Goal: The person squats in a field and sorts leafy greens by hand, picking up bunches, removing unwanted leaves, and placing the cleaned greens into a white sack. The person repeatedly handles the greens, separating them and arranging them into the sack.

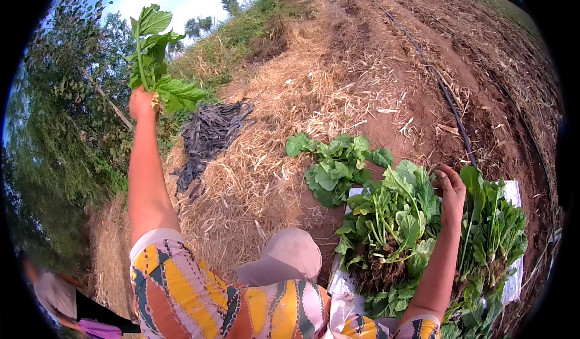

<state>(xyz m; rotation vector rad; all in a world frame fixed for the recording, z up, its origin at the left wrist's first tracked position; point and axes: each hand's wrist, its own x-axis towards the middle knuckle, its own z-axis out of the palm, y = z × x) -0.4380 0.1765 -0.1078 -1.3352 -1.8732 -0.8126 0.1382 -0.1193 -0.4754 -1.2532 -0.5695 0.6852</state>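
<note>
My left hand [143, 104] is stretched out to the far left and raised, gripping a bunch of leafy greens [147, 60] by its base, leaves upward. My right hand [449, 194] hovers over the greens on the right with its fingers loosely curled, and I see nothing held in it. Below and left of it lies a heap of leafy green plants [398, 221] with tangled brown roots [378, 266]. Another bundle of greens [491, 221], roots towards me, lies to its right. Both rest on a white sheet [512, 275], mostly hidden under the leaves.
Loose broad leaves [335, 169] lie on soil beyond the sheet. Dry straw [272, 157] covers the ground ahead, beside a black shredded-looking pile [210, 135]. A black drip hose [442, 83] runs along the field. Another person [56, 293] is at lower left, near trees [59, 157].
</note>
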